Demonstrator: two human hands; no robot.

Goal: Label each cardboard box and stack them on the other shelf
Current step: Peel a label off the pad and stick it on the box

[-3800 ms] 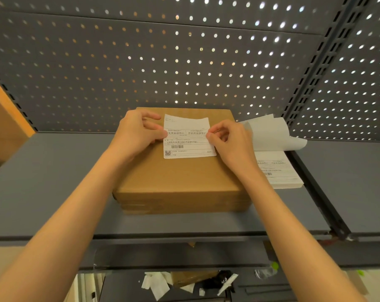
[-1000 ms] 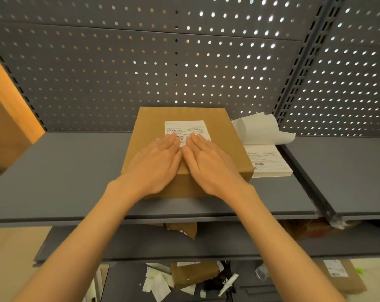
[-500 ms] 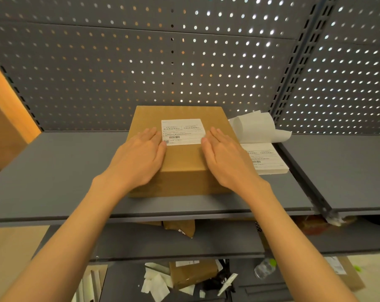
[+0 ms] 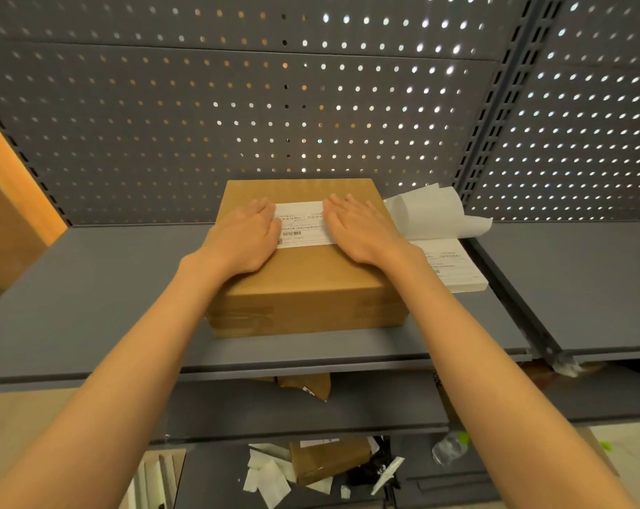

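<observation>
- So, from my feed: the cardboard box sits flat on the grey shelf, its back edge close to the pegboard wall. It looks close to square from up here, so I can't call a long axis; one taped side faces me.
- The label is on the box top toward the back, long side running left-right, print and barcode reading upright from my view.
- Left hand lies flat on the box with fingers straight and together, covering the label's left end. Pressing, not gripping anything.
- Right hand does the same on the label's right end: fingers extended, palm down, nothing pinched.
- Just right of the box, touching or nearly so, is a stack of label sheets with a loose backing sheet curled up over it.
- Lower shelf has a brown cardboard piece poking out under the top shelf's lip.
- Down on the bottom level there's another brown box among white paper scraps, plus a clear plastic bottle to the right.
</observation>
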